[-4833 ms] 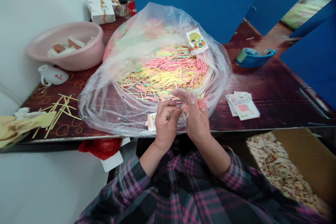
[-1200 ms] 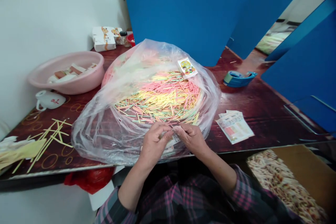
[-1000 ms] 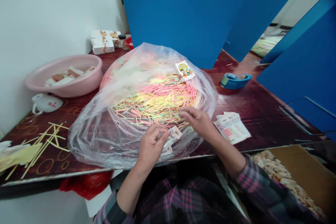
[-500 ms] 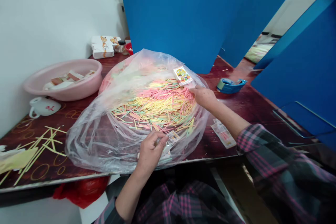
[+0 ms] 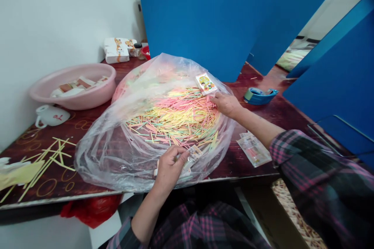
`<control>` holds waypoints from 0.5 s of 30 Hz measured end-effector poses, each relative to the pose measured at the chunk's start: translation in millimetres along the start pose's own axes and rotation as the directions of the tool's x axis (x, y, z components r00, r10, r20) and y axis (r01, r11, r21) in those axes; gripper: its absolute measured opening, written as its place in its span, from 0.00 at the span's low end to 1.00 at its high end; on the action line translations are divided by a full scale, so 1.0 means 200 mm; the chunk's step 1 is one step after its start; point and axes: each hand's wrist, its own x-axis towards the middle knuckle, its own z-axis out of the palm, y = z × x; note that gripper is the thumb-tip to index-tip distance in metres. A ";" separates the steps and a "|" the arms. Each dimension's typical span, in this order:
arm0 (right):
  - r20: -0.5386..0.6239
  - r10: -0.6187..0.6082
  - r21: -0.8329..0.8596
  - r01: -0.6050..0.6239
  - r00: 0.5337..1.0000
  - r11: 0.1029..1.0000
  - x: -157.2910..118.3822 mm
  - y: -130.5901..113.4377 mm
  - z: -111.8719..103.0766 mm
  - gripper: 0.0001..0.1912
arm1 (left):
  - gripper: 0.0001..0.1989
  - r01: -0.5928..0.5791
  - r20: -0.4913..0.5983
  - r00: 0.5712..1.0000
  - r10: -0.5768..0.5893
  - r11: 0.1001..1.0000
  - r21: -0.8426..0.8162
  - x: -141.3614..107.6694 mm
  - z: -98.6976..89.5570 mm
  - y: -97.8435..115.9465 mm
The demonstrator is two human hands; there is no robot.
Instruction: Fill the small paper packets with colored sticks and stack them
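A big clear plastic bag (image 5: 99, 155) lies open on the dark red table, with a heap of thin pink, yellow and green sticks (image 5: 178, 114) in it. At the bag's front edge my left hand (image 5: 172, 165) pinches a small printed clear packet (image 5: 194, 155). My right hand (image 5: 226, 104) reaches to the right side of the heap, thumb and fingertips together at the pink sticks; what they hold, if anything, is too small to tell. Just above those fingertips, a stack of small printed cards (image 5: 205, 84) rests on the heap. Filled clear packets (image 5: 253, 150) lie right of the bag.
A pink basin (image 5: 73, 101) and a white cup (image 5: 52, 116) stand at the left, with loose yellow sticks (image 5: 49, 165) in front. A blue tape dispenser (image 5: 260, 96) sits at the right. Blue panels (image 5: 198, 15) rise behind the table (image 5: 228, 167).
The camera view has shifted slightly, and more of the packets at the right shows. Both hands stay in nearly the same places over the bag.
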 end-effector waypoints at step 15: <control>-0.199 0.018 0.183 0.019 0.980 0.983 -0.03 -0.10 0.00 0.18 | 0.11 -0.041 -0.030 0.999 0.041 0.999 0.002 0.01 -0.02 -0.02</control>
